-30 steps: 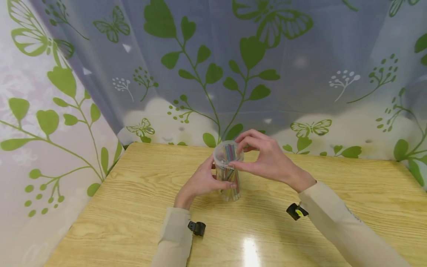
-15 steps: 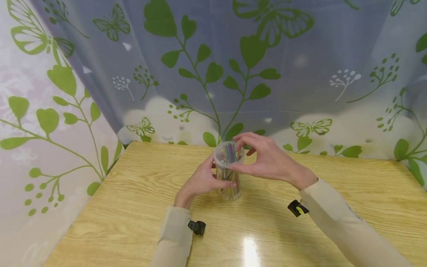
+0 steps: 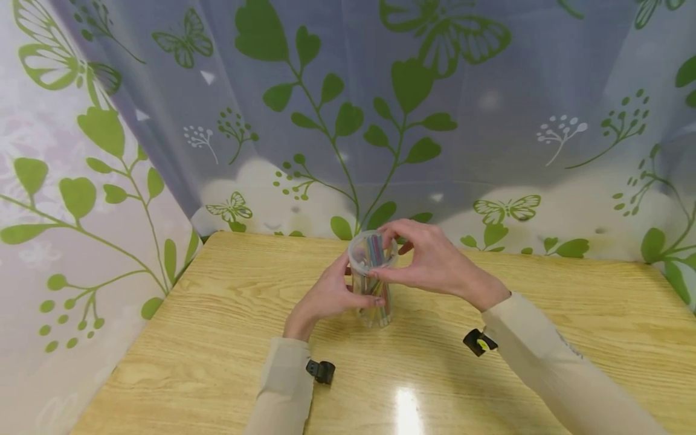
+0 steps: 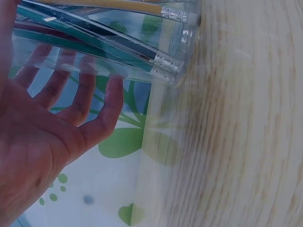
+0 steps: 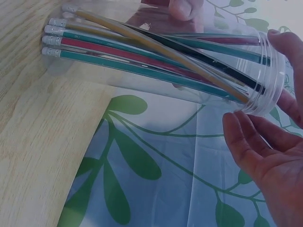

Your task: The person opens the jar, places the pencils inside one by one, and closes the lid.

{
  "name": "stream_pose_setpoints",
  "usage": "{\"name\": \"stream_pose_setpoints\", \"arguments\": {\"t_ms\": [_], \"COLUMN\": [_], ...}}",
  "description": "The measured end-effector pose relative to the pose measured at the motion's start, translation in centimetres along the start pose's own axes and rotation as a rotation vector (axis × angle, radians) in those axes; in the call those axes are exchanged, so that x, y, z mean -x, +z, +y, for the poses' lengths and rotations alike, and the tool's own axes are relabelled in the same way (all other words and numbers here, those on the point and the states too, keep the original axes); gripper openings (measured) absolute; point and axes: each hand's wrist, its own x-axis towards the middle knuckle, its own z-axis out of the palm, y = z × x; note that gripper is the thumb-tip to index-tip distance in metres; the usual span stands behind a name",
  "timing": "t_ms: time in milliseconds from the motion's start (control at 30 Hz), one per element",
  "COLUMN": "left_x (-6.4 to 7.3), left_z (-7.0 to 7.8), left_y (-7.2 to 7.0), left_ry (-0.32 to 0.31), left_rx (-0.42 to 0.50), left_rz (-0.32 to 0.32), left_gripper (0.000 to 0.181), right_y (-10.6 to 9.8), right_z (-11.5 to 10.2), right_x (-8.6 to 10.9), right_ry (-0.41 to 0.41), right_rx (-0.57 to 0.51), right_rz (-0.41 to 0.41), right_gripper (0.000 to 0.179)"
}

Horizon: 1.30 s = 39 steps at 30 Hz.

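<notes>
A clear plastic jar (image 3: 375,317) stands upright on the table, holding several pencils (image 5: 118,61) in teal, red, yellow and black, their eraser ends down. My left hand (image 3: 326,293) grips the jar's body from the left, thumb across the near side. In the left wrist view, the fingers (image 4: 111,101) curve along the jar's wall. At the top, my right hand (image 3: 437,260) holds the clear ridged lid (image 5: 271,78) by its edge, thumb at the near side and curled fingers at the far side. The right wrist view has the thumb and fingers on opposite sides of that lid.
The wood-grain table (image 3: 217,338) ends just behind the jar. A cloth printed with green leaves and butterflies (image 3: 304,139) hangs at the back and left. Small black cameras (image 3: 321,371) are worn at both wrists.
My right hand's fingers have shifted slightly around the lid, and its knuckles sit a little lower. The left hand and jar have stayed in place.
</notes>
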Motion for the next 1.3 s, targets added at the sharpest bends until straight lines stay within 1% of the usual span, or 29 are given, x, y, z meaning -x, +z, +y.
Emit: {"name": "stream_pose_setpoints", "arguments": {"t_ms": [133,433,600,733,833,933,1033,1167,1233,1300], "left_x": [0.0,0.0,0.0,0.1,0.1,0.1,0.2,0.2,0.2,0.1], "left_z": [0.0,-0.1,-0.2,-0.1,0.0,0.0,0.1,0.1,0.2,0.2], "left_y": [0.0,0.0,0.0,0.0,0.0,-0.1,-0.1,-0.1,0.0,0.0], "left_ry": [0.003,-0.014,-0.009,-0.004,-0.009,-0.018,-0.027,-0.024,-0.022,-0.023], "left_rx": [0.017,0.009,0.011,0.017,0.007,-0.006,-0.015,-0.022,-0.018,-0.014], "left_rz": [0.001,0.003,-0.001,-0.004,-0.001,0.006,0.011,0.012,0.010,0.009], "left_gripper": [0.101,0.102,0.100,0.099,0.099,0.097,0.096,0.095,0.095,0.095], "right_y": [0.1,0.2,0.2,0.3,0.5,0.8,1.3,2.0,2.1,1.8], "right_z": [0.1,0.2,0.1,0.1,-0.1,-0.3,-0.5,-0.9,-1.0,-1.0], "right_x": [0.1,0.0,0.2,0.4,0.4,0.5,0.6,0.6,0.5,0.5], "right_ry": [-0.008,-0.040,0.010,0.043,0.054,0.051,0.039,0.038,0.056,0.092], "right_rx": [0.004,0.005,-0.037,-0.045,-0.052,-0.050,0.010,0.127,0.145,0.113], "right_rz": [0.010,0.026,0.025,0.029,0.040,0.069,0.101,0.117,0.103,0.076], "right_gripper": [0.033,0.034,0.033,0.032,0.033,0.035,0.039,0.046,0.048,0.049]}}
